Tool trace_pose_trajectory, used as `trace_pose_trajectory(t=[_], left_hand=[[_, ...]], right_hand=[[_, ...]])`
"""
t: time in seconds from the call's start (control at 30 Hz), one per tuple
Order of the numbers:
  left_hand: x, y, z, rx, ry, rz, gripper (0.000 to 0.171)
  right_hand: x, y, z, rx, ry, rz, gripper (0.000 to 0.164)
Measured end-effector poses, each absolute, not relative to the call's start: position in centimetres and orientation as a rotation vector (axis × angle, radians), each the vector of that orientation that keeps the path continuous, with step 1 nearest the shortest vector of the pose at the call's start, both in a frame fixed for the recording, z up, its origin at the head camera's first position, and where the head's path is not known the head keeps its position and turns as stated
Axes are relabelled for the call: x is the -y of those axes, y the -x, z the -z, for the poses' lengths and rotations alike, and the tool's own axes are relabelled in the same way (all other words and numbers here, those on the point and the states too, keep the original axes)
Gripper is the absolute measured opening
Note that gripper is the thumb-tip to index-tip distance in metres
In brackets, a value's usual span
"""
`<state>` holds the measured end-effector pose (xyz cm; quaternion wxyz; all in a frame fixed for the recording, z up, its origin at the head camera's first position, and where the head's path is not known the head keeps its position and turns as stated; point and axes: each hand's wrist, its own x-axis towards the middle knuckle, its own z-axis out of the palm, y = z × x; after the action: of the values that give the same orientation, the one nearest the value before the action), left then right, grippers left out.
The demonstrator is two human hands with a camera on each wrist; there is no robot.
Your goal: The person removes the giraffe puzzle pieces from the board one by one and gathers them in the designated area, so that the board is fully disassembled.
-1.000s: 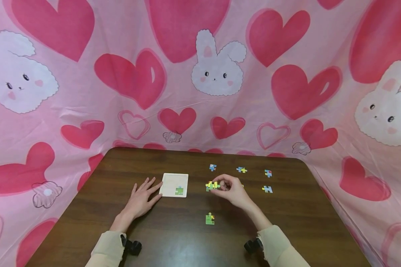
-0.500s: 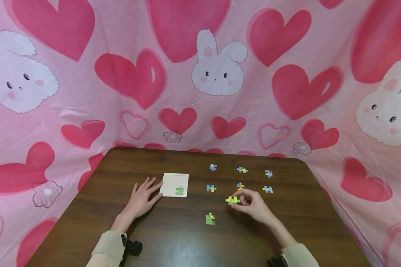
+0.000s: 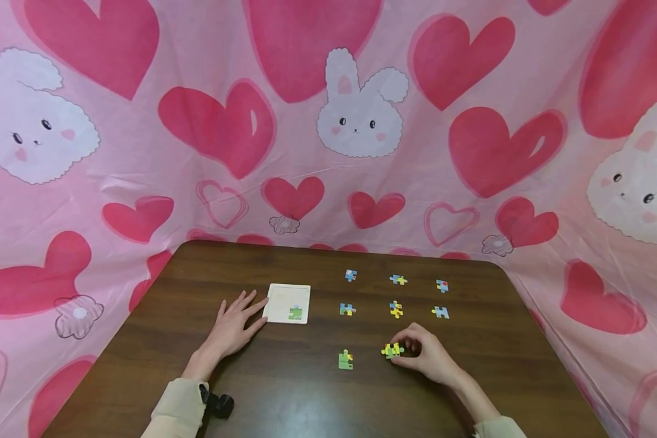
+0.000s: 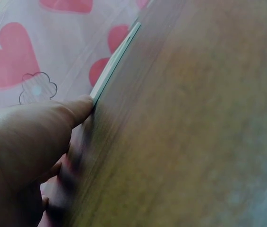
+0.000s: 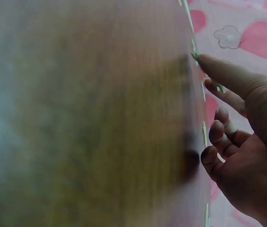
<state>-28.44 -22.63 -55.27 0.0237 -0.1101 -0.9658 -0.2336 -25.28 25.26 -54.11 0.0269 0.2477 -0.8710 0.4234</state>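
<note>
Between the thumb and fingers of my right hand (image 3: 429, 359), a yellow-and-green jigsaw puzzle piece (image 3: 392, 351) is pinched by its right side, low over the table. A green puzzle piece (image 3: 345, 359) lies to its left. My left hand (image 3: 231, 327) rests on the table with its fingers spread, fingertip and thumb at the left edge of a pale square puzzle tray (image 3: 278, 302). Inside that tray, in its near right corner, sits one green puzzle piece (image 3: 295, 312). The left wrist view shows the thumb (image 4: 83, 109) against the tray's edge.
Beyond the right hand lie two rows of loose pieces: blue (image 3: 351, 275), blue-and-yellow (image 3: 398, 280) and blue-and-red (image 3: 442, 286) at the back, with several more such as a yellow one (image 3: 396, 309) in front. A pink heart-print cloth (image 3: 295, 140) hangs round the dark wooden table (image 3: 285, 389).
My right hand has carried the yellow-and-green piece rightward and toward me, from over the front row to right of the green piece. The left hand stays at the tray.
</note>
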Motion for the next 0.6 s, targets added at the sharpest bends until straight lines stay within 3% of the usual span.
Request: trace_pose_trajectory(t=[0.6], left_hand=[[22.8, 28.5, 55.3, 3.014, 0.334, 0.718, 0.059]], right_hand=[[-26.1, 23.8, 54.7, 2.689, -0.839, -1.200, 0.029]])
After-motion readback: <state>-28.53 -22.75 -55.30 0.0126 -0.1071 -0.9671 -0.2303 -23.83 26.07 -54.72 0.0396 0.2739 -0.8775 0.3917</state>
